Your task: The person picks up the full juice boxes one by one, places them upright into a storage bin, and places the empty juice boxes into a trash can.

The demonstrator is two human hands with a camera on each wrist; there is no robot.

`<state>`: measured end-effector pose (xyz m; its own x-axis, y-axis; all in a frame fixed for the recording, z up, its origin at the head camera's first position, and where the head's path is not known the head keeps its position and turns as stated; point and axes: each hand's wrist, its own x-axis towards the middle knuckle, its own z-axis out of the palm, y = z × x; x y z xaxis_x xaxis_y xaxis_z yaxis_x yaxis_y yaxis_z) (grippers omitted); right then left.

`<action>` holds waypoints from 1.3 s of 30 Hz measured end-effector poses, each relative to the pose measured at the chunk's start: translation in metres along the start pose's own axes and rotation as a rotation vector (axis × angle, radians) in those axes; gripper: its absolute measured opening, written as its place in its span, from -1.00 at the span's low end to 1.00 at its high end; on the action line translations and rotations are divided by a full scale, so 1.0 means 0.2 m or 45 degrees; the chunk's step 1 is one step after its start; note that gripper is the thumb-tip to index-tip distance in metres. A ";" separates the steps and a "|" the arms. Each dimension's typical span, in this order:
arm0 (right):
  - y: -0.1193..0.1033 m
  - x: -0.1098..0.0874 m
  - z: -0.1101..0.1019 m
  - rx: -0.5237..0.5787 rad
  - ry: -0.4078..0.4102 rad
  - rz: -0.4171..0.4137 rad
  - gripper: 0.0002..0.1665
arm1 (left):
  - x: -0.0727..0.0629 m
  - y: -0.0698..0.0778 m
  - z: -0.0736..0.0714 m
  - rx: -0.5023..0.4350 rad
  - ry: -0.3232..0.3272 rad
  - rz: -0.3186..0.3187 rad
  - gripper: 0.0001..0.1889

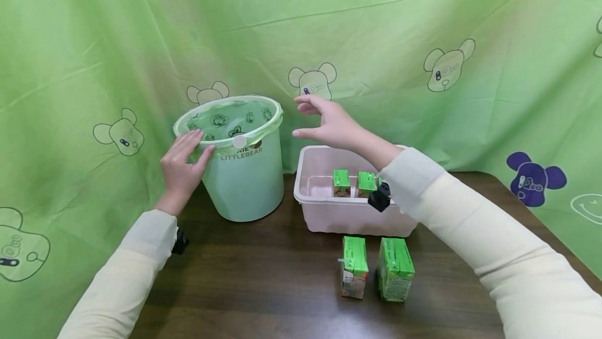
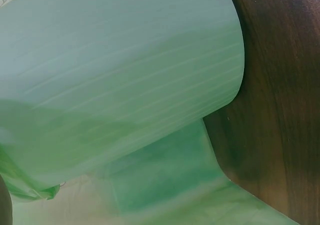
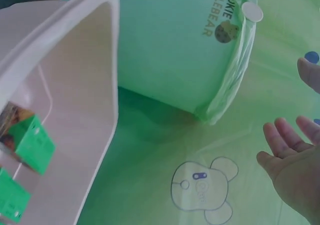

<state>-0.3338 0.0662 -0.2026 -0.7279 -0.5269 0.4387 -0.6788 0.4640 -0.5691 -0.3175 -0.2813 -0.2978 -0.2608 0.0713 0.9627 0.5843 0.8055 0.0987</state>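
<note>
A pale green bucket (image 1: 244, 185) with a white rim stands on the left, lined with a green patterned plastic bag (image 1: 218, 119). My left hand (image 1: 181, 164) touches the near left part of its rim, fingers extended and thumb apart. In the left wrist view the bucket's side (image 2: 125, 75) fills most of the picture and the hand is nearly all hidden. My right hand (image 1: 331, 122) hovers between the bucket and a pale pink bin (image 1: 357, 216), thumb and fingers spread, holding nothing. The right wrist view also shows this hand (image 3: 295, 170) without anything in it.
Inside the bin are small green-topped drink cartons (image 1: 341, 182). Two more stand on the dark wooden table (image 1: 244, 276) before it: a carton with a straw-like white bit (image 1: 355, 268) and a wider carton (image 1: 395, 271). A green curtain (image 1: 376, 31) hangs behind.
</note>
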 end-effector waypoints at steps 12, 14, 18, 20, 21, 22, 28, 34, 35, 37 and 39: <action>0.07 -0.27 -0.07 0.035 0.042 -0.020 -0.15 | 0.00 0.00 0.00 0.008 -0.013 0.003 -0.41; 0.08 -0.32 -0.08 0.056 0.040 -0.015 -0.17 | -0.01 0.00 0.00 0.006 -0.007 0.005 -0.43; 0.10 -0.41 -0.09 0.081 0.035 -0.017 -0.20 | -0.01 0.01 0.00 0.003 0.010 0.005 -0.48; 0.12 -0.45 -0.09 0.083 0.033 -0.021 -0.21 | 0.00 0.01 0.00 0.002 0.019 0.005 -0.50; 0.13 -0.48 -0.09 0.080 0.036 -0.023 -0.22 | 0.00 0.01 -0.01 0.000 0.023 0.006 -0.50; 0.13 -0.50 -0.09 0.080 0.040 -0.022 -0.23 | 0.00 0.01 -0.01 0.000 0.025 0.006 -0.51; 0.19 -0.62 -0.07 0.065 0.077 -0.148 -0.26 | 0.00 0.01 -0.01 0.003 0.028 0.014 -0.49; 0.24 -0.76 -0.06 0.131 0.068 -0.218 -0.26 | 0.01 0.01 0.00 -0.006 0.030 0.018 -0.50; 0.24 -0.78 -0.06 0.150 0.053 -0.196 -0.27 | 0.01 0.01 0.00 -0.008 0.031 0.019 -0.50; 0.26 -0.83 -0.06 0.181 0.016 -0.161 -0.27 | 0.00 0.01 0.00 -0.010 0.033 0.019 -0.50; 0.27 -0.87 -0.06 0.191 -0.014 -0.141 -0.26 | 0.00 0.00 0.00 -0.011 0.040 0.017 -0.49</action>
<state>-0.2456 0.1913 -0.3021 -0.6482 -0.5769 0.4970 -0.7320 0.2921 -0.6155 -0.3176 -0.2806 -0.2973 -0.2287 0.0636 0.9714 0.5943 0.7994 0.0876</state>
